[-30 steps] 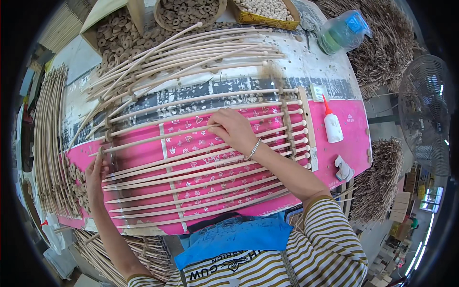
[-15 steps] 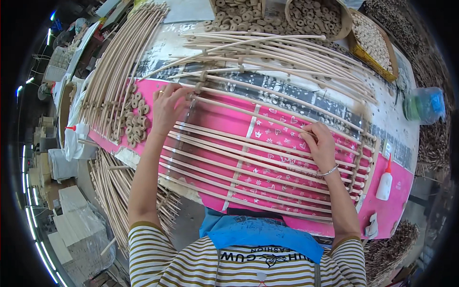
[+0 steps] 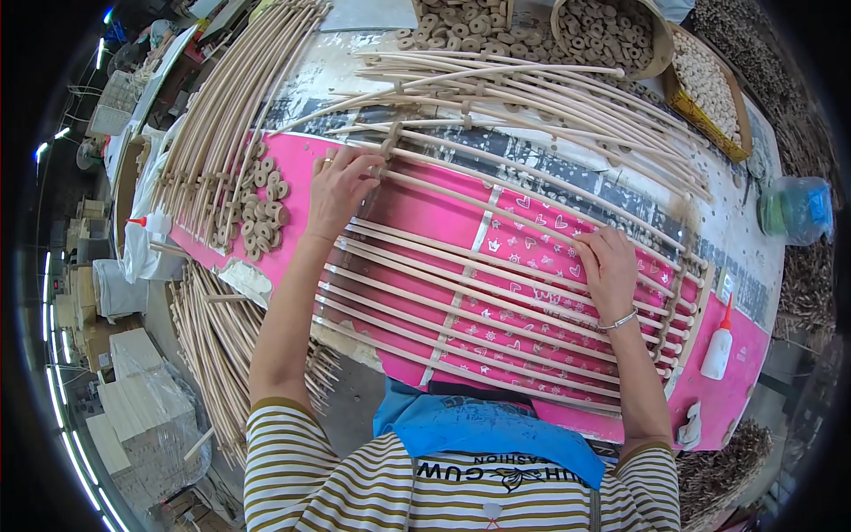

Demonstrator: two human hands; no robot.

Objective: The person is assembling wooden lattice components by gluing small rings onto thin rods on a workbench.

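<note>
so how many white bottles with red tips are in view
2: one bottle on the pink sheet's right end, the other bottle just beyond its left edge. More may be hidden.

Compared with one second earlier, the left hand (image 3: 341, 188) is displaced from the free end of a rod (image 3: 443, 195) inward to the left-hand row of rings (image 3: 390, 133). The camera view is turned leftward: the glue bottle (image 3: 717, 350) sits farther right, and stacked boxes (image 3: 151, 412) appear at left.
</note>
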